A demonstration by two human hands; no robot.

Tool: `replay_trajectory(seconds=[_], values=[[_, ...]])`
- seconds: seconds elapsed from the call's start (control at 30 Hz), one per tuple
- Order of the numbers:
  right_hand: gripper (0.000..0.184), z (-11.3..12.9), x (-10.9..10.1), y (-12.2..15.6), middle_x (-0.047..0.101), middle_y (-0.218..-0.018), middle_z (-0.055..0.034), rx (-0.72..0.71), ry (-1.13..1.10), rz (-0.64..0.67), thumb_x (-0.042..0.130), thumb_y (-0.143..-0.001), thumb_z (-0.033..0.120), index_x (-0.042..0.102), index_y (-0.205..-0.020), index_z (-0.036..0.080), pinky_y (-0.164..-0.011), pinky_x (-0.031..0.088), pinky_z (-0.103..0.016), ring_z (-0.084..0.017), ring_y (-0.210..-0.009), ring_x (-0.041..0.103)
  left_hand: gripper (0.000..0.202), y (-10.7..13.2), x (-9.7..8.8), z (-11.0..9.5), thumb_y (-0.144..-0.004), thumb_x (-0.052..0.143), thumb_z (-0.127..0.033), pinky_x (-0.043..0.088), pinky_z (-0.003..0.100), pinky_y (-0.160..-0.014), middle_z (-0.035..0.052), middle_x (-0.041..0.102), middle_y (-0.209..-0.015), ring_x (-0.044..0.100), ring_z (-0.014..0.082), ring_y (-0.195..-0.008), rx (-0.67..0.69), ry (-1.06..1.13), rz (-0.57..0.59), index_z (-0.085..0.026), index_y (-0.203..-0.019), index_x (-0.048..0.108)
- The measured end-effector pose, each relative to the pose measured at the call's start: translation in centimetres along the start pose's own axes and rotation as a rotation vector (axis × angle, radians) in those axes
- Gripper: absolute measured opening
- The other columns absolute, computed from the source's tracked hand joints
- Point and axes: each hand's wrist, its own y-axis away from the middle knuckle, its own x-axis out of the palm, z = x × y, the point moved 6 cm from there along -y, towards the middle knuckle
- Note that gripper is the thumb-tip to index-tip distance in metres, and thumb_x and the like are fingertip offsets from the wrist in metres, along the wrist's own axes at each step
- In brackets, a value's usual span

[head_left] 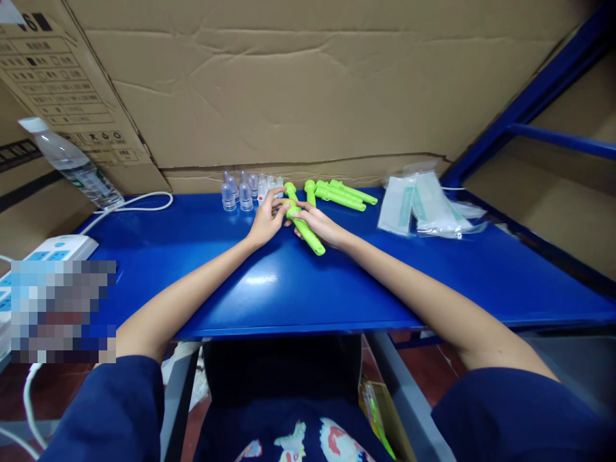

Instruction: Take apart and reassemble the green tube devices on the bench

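Both my hands meet at the far middle of the blue table (289, 289) on one green plastic tube (308, 235) that lies flat. My left hand (265, 220) rests fingers on its upper end, lightly curled. My right hand (317, 223) lies over the tube's middle, fingers pinching it near the same spot. Several more green tubes (341, 194) lie just behind, to the right. A cluster of small clear vials (243, 189) stands just behind my left hand.
Clear sealed packets (423, 205) lie at the right rear. A water bottle (77, 163) leans at the left rear, by a white cable (139, 202) and a power strip (58, 247). Cardboard walls the back; a blue frame rail (529, 96) rises right.
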Motion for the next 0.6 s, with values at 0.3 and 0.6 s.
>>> replay_trajectory(seconds=[0.3,0.6], values=[[0.072,-0.5,0.5,0.2,0.075,-0.09,-0.0054,-0.07,-0.119,0.045,0.073,-0.087,0.028,0.037,-0.148,0.015,-0.042,0.049,-0.022,-0.01,-0.05,0.059,0.048,0.0,-0.3,0.3,-0.096,0.058,-0.053,0.055,0.041,-0.099,0.0138,0.074,-0.118,0.071,0.0241,-0.113,-0.037,0.021,-0.018,-0.022,-0.131,0.049],[0.074,-1.2,0.3,-0.4,0.073,-0.079,0.0006,-0.106,-0.089,0.029,0.079,-0.08,0.038,0.035,-0.136,0.018,-0.042,0.048,-0.024,-0.011,-0.048,0.059,0.039,-0.1,-0.2,0.3,-0.095,0.061,-0.047,0.056,0.041,-0.102,0.0151,0.074,-0.122,0.07,0.0253,-0.119,-0.061,0.033,-0.006,-0.02,-0.124,0.053]])
